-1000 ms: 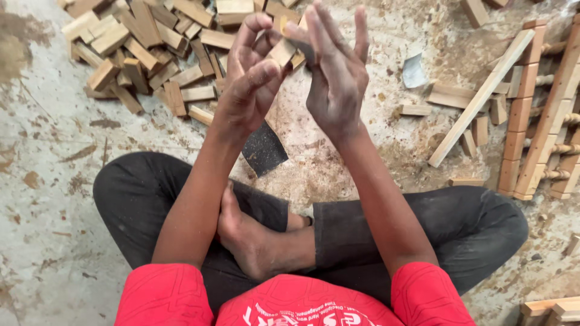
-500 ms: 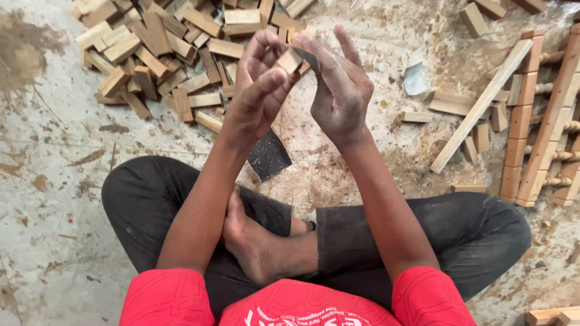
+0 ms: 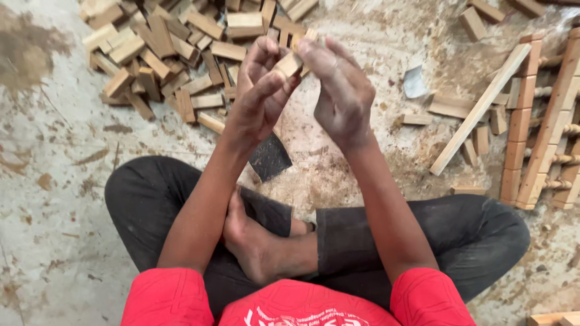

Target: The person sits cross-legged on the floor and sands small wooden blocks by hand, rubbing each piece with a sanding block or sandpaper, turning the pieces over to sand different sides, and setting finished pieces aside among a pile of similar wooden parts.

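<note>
While both hands (image 3: 302, 90) meet, their fingertips pinch a wooden block (image 3: 289, 62).

Both arms reach up and forward, with the elbows out wide and the wrists close together. The left hand (image 3: 260, 90) is curled, its thumb and fingers pinching shut. The right hand (image 3: 341, 93) bends at the wrist, and its dusty fingers fold over toward the left hand.

Dusty, stained concrete floor (image 3: 54, 199) under daylight
</note>
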A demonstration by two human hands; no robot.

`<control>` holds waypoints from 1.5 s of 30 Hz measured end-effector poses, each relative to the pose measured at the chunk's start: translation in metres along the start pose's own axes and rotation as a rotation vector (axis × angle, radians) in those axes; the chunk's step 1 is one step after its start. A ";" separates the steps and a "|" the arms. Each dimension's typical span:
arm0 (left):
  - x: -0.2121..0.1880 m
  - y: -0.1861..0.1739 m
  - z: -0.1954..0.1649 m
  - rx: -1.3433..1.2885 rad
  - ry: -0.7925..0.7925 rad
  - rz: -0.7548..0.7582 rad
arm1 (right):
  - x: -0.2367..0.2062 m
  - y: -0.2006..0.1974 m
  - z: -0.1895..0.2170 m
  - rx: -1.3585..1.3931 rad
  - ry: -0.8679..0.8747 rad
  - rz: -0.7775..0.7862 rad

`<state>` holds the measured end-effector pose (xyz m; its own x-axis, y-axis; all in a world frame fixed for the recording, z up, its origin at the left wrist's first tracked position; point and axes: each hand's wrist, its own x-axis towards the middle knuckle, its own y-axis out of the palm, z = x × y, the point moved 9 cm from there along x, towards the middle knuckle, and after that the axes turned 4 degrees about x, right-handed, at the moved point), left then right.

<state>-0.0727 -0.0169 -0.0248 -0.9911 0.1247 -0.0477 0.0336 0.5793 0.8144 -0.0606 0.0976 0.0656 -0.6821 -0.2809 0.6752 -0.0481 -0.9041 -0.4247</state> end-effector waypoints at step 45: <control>-0.001 -0.003 -0.003 -0.017 0.038 -0.018 | 0.003 -0.002 0.032 -0.109 -0.034 -0.004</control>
<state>-0.0725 -0.0214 -0.0255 -0.9957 0.0833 -0.0402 0.0142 0.5672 0.8235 -0.0396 0.0884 0.0876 -0.6569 -0.2895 0.6962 -0.1308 -0.8656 -0.4834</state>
